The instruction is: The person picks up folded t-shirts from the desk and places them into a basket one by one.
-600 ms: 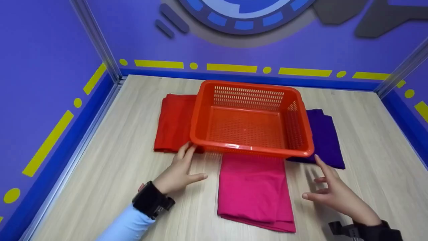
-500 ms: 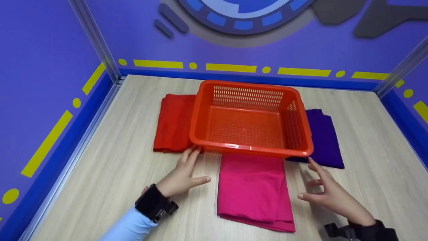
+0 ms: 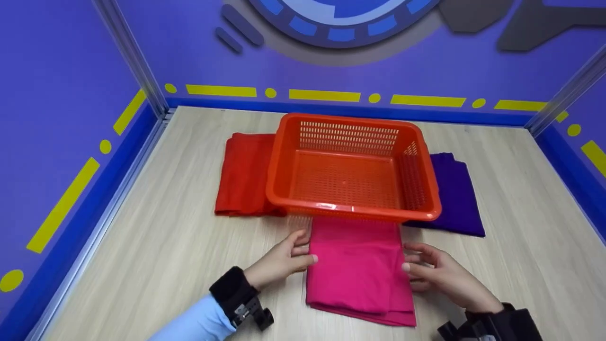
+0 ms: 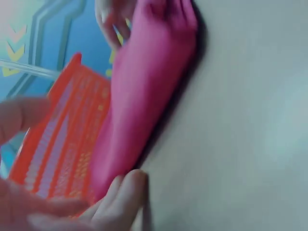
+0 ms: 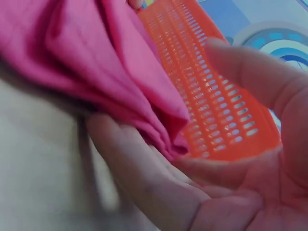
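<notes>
A pink cloth (image 3: 352, 274) lies at lower center, long axis running up the frame, between left hand (image 3: 279, 260) and right hand (image 3: 445, 274), fingers wide of thumbs at its side edges.

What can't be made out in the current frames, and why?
Head: right part of the red folded cloth, hidden by the orange basket.
Head: left part of the purple folded cloth, hidden by the basket.
Head: far end of the pink folded cloth, hidden by the basket.
Left wrist: thumb of the left hand, detail lost to blur.
Right wrist: heel of the right hand, cut off by frame edges.
</notes>
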A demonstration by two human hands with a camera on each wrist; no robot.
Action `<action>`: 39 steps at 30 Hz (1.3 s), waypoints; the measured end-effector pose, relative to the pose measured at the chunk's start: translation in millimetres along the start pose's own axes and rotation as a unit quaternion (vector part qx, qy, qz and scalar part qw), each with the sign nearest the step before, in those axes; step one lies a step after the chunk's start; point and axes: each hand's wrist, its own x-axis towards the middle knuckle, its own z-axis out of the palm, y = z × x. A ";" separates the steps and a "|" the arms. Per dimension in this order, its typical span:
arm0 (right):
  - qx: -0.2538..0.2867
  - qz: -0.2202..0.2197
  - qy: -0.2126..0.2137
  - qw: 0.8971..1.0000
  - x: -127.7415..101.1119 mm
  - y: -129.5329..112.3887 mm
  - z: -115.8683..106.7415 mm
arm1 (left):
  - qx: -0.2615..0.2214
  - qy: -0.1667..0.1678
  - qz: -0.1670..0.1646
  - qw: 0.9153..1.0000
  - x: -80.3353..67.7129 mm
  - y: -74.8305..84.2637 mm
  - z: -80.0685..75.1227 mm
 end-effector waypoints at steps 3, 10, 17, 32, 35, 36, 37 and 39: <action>0.039 0.003 -0.003 0.999 6.6 5.1 5.4 | -0.077 0.031 -0.019 0.996 0.6 -1.2 9.2; 0.169 -0.021 -0.064 0.983 16.7 14.2 23.1 | -0.207 0.035 -0.067 0.975 7.6 -5.0 18.4; 0.203 0.000 -0.083 0.976 23.3 18.5 42.7 | -0.244 0.030 -0.047 0.968 13.0 -12.5 31.9; 0.211 0.021 -0.066 0.975 23.2 17.0 47.9 | -0.215 0.012 -0.011 0.977 13.7 -13.9 34.1; 0.207 0.012 -0.088 0.974 21.1 13.6 47.8 | -0.210 0.003 -0.015 0.978 12.2 -12.5 31.2; 0.206 0.008 -0.096 0.974 20.3 11.9 47.7 | -0.210 -0.001 -0.018 0.977 11.8 -12.1 30.1; 0.207 0.003 -0.104 0.973 19.5 10.5 47.6 | -0.213 -0.005 -0.020 0.977 11.3 -11.3 28.9; 0.211 -0.006 -0.119 0.970 17.5 7.1 47.7 | -0.218 -0.013 -0.025 0.976 9.8 -9.0 26.3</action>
